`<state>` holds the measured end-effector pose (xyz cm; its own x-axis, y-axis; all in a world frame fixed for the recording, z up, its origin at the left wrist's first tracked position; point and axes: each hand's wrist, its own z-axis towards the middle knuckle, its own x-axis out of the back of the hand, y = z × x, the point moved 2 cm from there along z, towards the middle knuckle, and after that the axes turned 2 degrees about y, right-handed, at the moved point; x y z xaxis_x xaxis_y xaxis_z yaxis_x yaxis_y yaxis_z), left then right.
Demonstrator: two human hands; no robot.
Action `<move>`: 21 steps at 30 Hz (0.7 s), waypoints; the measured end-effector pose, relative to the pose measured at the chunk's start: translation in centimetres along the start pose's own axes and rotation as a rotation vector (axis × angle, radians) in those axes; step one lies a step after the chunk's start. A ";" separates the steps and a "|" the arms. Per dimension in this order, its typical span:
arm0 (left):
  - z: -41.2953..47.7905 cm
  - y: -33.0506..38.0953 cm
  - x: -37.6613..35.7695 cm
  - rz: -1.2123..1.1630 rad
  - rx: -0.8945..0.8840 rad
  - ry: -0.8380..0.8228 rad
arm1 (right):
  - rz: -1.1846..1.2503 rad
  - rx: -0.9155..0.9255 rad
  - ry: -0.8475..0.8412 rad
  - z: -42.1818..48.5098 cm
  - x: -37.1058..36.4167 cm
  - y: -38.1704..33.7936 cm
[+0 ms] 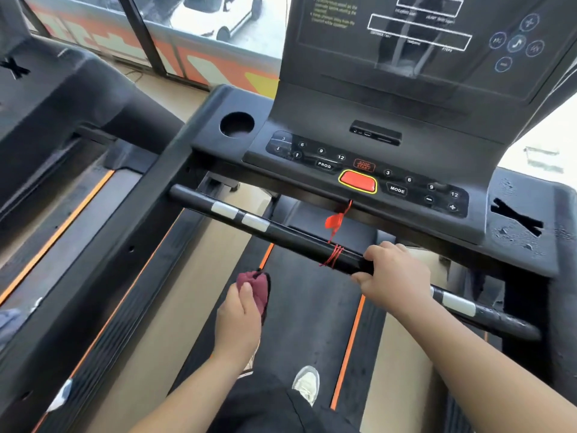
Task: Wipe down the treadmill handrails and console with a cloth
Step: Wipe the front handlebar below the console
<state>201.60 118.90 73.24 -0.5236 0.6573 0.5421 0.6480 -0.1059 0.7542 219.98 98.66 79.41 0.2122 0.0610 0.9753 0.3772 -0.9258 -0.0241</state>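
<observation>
I stand on a black treadmill. Its front handrail (290, 234) runs from upper left to lower right, with silver sensor pads and a red cord wound around its middle. My right hand (395, 276) is wrapped around this bar just right of the cord. My left hand (240, 317) hangs below and in front of the bar, over the belt, and grips a bunched maroon cloth (257, 287) that does not touch the rail. Above the bar lies the console (368, 173) with numbered keys and a red stop button (358, 181), and the dark display screen (415, 42) rises behind it.
A round cup holder (237, 124) sits at the console's left, and a wet tray (527, 220) with droplets at its right. A red safety clip (334, 220) dangles from the console. A second treadmill (56, 120) stands to the left. Windows lie ahead.
</observation>
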 end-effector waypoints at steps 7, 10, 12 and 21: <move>1.1 9.2 -3.3 0.339 -0.797 -0.004 | -0.008 0.012 0.003 -0.2 0.1 -0.2; 3.2 9.2 -6.0 0.739 -0.765 -0.193 | -0.018 0.010 0.004 -0.2 0.3 -0.3; 3.4 8.9 -6.3 0.753 -0.765 -0.197 | -0.029 0.011 0.001 -0.2 0.2 -0.4; 12.0 12.1 -1.6 1.054 -0.697 -0.156 | -0.046 0.010 0.000 -0.4 0.6 -0.4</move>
<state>216.90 125.56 77.01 0.1666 0.0915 0.9818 0.2573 -0.9652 0.0463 219.59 98.89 80.07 0.1942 0.1036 0.9755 0.3954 -0.9183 0.0188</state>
